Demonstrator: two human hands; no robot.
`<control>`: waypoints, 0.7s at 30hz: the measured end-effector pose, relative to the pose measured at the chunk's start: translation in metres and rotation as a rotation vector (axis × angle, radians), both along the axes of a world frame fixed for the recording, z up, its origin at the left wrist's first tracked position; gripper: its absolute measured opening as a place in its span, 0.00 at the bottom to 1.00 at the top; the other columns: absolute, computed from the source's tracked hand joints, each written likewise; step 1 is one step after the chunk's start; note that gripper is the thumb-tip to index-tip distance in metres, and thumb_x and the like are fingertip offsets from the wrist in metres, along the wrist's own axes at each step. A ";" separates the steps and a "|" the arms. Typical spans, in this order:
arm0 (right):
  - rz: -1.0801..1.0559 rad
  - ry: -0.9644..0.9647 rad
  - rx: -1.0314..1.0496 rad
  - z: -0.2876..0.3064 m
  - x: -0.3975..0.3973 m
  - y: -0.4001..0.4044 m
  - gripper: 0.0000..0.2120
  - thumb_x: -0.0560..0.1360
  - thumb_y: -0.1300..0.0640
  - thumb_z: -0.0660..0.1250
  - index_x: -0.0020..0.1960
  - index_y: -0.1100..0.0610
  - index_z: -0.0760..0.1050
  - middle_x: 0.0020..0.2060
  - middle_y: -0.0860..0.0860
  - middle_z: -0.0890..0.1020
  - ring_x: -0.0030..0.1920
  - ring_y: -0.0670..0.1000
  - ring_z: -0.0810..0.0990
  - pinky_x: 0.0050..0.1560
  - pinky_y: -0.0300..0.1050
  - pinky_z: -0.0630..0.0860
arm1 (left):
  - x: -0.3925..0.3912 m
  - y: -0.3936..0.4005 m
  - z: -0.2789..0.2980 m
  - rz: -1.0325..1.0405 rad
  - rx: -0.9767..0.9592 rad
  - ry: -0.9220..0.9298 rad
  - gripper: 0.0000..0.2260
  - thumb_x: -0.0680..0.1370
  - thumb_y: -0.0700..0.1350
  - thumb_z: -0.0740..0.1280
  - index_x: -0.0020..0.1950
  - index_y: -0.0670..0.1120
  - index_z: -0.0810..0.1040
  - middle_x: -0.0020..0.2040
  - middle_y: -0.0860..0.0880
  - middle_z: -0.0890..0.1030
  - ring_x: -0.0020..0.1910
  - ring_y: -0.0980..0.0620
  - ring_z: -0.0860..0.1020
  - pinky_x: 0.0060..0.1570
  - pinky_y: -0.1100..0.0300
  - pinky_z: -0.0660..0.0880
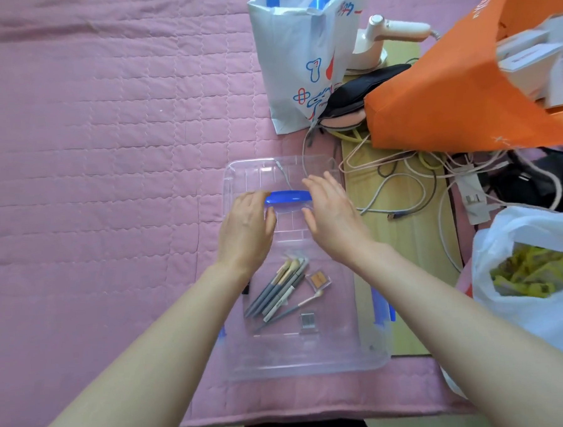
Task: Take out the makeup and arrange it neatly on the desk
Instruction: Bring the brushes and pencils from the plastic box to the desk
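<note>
My left hand (246,228) and right hand (331,215) rest open on the lid (255,175), flanking its handle (288,196), gripping nothing. The makeup (285,289) lies in the box (362,356) underneath. I should lift the lid level and set it well aside.

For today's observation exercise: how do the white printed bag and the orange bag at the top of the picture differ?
The white printed bag stands upright with its mouth open upward; the orange bag tips sideways, its opening facing right. The white printed bag carries blue and red drawings; the orange bag is almost plain. White boxes show inside the orange bag; the white printed bag's contents are hidden. Both sit beyond the clear box.
</note>
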State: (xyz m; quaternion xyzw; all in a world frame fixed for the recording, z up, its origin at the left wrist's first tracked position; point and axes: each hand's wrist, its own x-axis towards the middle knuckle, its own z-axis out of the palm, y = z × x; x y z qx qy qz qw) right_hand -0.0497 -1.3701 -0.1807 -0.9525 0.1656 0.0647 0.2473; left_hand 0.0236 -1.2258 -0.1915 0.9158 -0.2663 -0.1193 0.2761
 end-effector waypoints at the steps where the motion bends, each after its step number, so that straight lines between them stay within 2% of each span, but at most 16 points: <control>1: 0.009 -0.005 0.007 0.005 -0.009 0.004 0.24 0.79 0.61 0.58 0.74 0.62 0.59 0.73 0.55 0.63 0.76 0.56 0.52 0.75 0.52 0.52 | -0.009 0.005 0.007 0.008 -0.017 -0.014 0.13 0.79 0.39 0.61 0.63 0.40 0.75 0.59 0.44 0.79 0.61 0.45 0.74 0.57 0.49 0.72; 6: 0.062 -0.002 0.002 0.018 -0.059 0.026 0.24 0.78 0.60 0.60 0.73 0.62 0.61 0.72 0.56 0.66 0.76 0.56 0.54 0.75 0.50 0.54 | -0.056 0.036 0.030 0.117 -0.042 -0.055 0.10 0.77 0.37 0.63 0.57 0.42 0.78 0.52 0.48 0.81 0.54 0.47 0.76 0.47 0.51 0.75; 12: 0.044 -0.016 0.060 0.010 -0.119 0.051 0.22 0.78 0.61 0.62 0.70 0.62 0.66 0.67 0.55 0.71 0.74 0.56 0.62 0.73 0.47 0.58 | -0.100 0.066 0.019 0.186 0.004 0.006 0.09 0.75 0.35 0.65 0.54 0.42 0.79 0.49 0.47 0.81 0.52 0.45 0.76 0.47 0.50 0.76; 17: 0.051 0.154 0.084 -0.021 -0.151 0.061 0.26 0.80 0.56 0.57 0.76 0.57 0.55 0.74 0.51 0.62 0.76 0.52 0.54 0.74 0.42 0.51 | -0.121 0.069 -0.015 0.223 0.076 0.154 0.10 0.76 0.35 0.62 0.55 0.41 0.78 0.50 0.47 0.80 0.52 0.47 0.76 0.48 0.55 0.72; 21: 0.013 0.211 0.130 -0.037 -0.151 0.062 0.28 0.80 0.57 0.58 0.77 0.55 0.52 0.72 0.51 0.63 0.73 0.52 0.58 0.71 0.43 0.58 | -0.120 0.066 -0.040 0.291 0.134 0.277 0.11 0.76 0.35 0.60 0.56 0.38 0.77 0.54 0.43 0.79 0.54 0.45 0.75 0.49 0.62 0.65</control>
